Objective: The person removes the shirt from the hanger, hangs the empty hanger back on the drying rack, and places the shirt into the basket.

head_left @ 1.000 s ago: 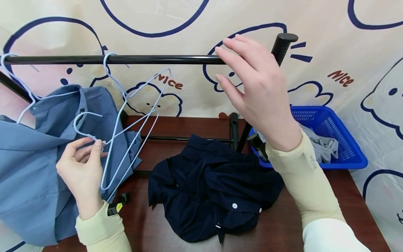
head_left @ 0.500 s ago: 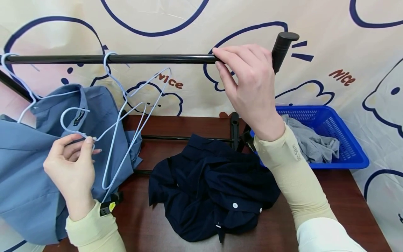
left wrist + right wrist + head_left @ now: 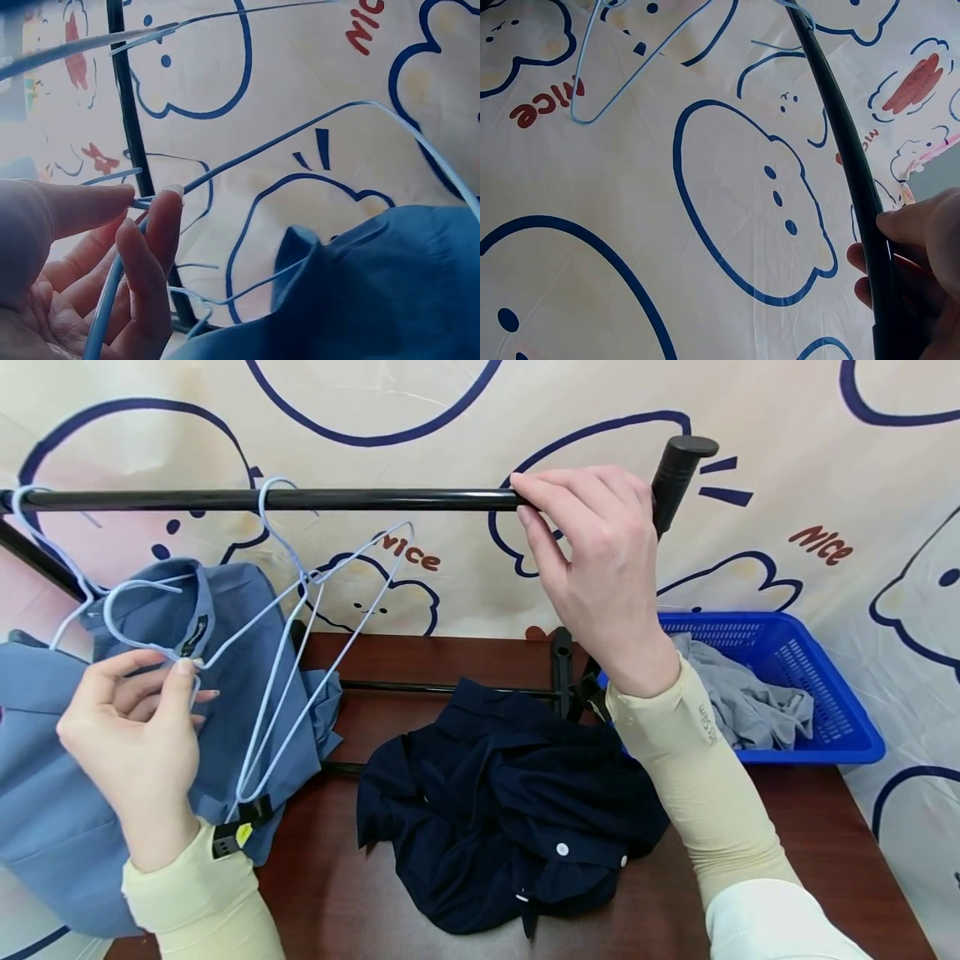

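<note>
My left hand (image 3: 135, 727) pinches a light-blue wire hanger (image 3: 107, 612) at its neck, the hook pointing up and left, below the rail. The left wrist view shows thumb and fingertips meeting on that wire. With my right hand (image 3: 600, 564) I hold the black rail (image 3: 390, 500) near its right end; the right wrist view shows thumb and fingers around the bar. A second bare hanger (image 3: 279, 537) hangs on the rail, its frame overlapping the held one. Behind the left hand a blue shirt (image 3: 52, 777) hangs from another hanger at the far left.
A crumpled navy garment (image 3: 480, 802) with white buttons lies on the brown table (image 3: 330, 877). At the right stands a blue basket (image 3: 843, 718) with grey cloth (image 3: 750, 693) in it. The rack's upright ends in a black cap (image 3: 682, 468). A patterned curtain (image 3: 465, 585) hangs behind.
My left hand has carried the hanger left and slightly up, across the blue shirt. The right hand, at first raised with fingers extended over the rail, has closed on it.
</note>
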